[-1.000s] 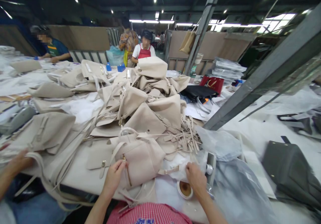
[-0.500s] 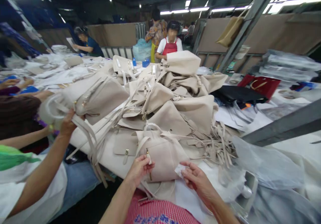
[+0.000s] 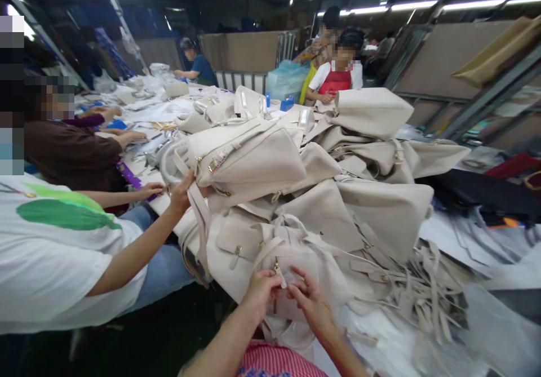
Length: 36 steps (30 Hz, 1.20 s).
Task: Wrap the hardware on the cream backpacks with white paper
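A beige backpack (image 3: 323, 270) stands upright at the table's near edge, its front facing me. My left hand (image 3: 258, 293) pinches the pale zipper pull tab (image 3: 280, 277) hanging from the gold zipper slider on its side. Just to the right, my right hand (image 3: 311, 302) is closed, thumb and fingers together close to the tab. Between its fingertips is a small whitish, see-through piece (image 3: 290, 279), too blurred to name for certain. Left of the backpack lies a flap with a gold zipper and pull (image 3: 236, 253).
Beige bags (image 3: 313, 208) are heaped behind the backpack, with loose straps (image 3: 435, 287) to the right. On my left a co-worker's hand (image 3: 181, 194) holds another beige bag (image 3: 253, 157). Clear plastic (image 3: 499, 320) lies at the right. More co-workers sit around the table.
My right hand has moved left with the small whitish piece, up to the zipper pull. My left hand still pinches the pull. The view has turned left.
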{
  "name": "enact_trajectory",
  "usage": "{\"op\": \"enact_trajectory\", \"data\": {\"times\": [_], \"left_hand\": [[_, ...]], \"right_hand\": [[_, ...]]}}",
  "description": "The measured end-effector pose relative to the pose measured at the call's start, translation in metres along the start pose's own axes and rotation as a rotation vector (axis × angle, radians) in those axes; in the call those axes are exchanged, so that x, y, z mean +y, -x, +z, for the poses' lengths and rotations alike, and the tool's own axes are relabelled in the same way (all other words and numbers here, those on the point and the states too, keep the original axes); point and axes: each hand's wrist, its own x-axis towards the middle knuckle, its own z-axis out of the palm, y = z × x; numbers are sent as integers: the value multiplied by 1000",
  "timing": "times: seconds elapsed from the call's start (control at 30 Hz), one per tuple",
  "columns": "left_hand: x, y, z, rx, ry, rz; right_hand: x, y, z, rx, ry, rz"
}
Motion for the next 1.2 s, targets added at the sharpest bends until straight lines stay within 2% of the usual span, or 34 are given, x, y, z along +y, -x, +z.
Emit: {"op": "enact_trajectory", "data": {"times": [0.07, 0.13, 0.27, 0.43, 0.63, 0.93, 1.2], "left_hand": [[-1, -1, 1, 13, -6, 42], [0, 0, 1, 11, -18, 63], [3, 1, 0, -4, -41, 73], [4, 5, -2, -9, -45, 50], [3, 10, -5, 50, -65, 23], [-7, 12, -12, 131, -42, 20], [-9, 11, -19, 92, 36, 16]], "right_hand": [[-6, 2, -4, -44, 12, 28], [-14, 3, -10, -94, 31, 114], [-25, 1, -13, -70, 62, 255], [-20, -8, -5, -73, 55, 235], [-17, -15, -1, -44, 69, 189], [-12, -11, 14, -13, 35, 178], [-12, -3, 14, -43, -55, 207]]}}
